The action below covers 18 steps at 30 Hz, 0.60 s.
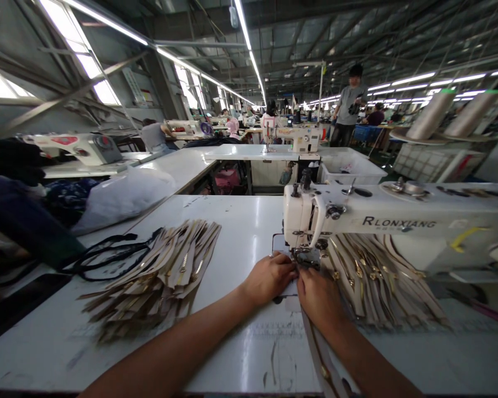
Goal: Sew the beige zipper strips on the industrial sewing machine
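A white sewing machine [382, 218] stands on the white table [240, 232]. Both my hands meet just below its presser foot [305, 257]. My left hand [269, 277] lies on the table with fingers curled, pinching the end of a beige zipper strip [319, 354]. My right hand [318, 296] presses down on the same strip, which trails toward me off the table's front edge. A heap of beige zippers [161, 273] lies to the left of my left arm. More beige zippers [377, 279] fan out under the machine's arm, right of my right hand.
A black cord [108, 257] and a white plastic bag [122, 196] lie at the left. Thread cones [431, 113] stand at the back right. Other sewing machines [299, 138] and several people, one standing [348, 108], fill the hall behind.
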Tool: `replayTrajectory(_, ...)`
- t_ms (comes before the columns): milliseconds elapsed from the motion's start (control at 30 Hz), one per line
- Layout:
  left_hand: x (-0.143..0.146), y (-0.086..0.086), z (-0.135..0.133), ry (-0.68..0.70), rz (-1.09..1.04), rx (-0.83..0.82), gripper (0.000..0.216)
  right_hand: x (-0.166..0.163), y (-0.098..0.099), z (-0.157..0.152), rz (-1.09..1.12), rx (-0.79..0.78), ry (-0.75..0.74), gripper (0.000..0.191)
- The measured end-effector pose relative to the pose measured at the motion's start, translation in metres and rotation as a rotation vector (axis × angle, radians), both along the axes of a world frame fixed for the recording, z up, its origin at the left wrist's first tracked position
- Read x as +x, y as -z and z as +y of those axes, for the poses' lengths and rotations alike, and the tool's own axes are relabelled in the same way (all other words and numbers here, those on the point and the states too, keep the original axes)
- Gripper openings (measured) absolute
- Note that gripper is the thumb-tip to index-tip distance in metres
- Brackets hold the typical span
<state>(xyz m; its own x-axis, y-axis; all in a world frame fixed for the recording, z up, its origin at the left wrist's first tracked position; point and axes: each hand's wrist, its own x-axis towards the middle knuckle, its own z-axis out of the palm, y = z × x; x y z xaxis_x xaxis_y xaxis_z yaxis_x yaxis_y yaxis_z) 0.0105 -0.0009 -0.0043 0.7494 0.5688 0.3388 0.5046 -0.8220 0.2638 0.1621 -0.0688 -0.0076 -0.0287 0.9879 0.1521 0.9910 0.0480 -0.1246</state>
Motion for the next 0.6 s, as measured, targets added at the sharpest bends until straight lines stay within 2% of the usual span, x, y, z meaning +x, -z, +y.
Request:
replayTrajectory(433,-0.0001,-0.0005,0.0016,-0.062,-0.001,-0.029,0.017,0.0036,0.0083,0.0010,0.007,0.054,-0.040,0.032)
replayTrajectory(600,-0.0005,0.0008,0.0035,0.059,-0.070,-0.017,0.024,0.0046,0.0003,-0.0032,0.028,0.019,-0.059,0.033)
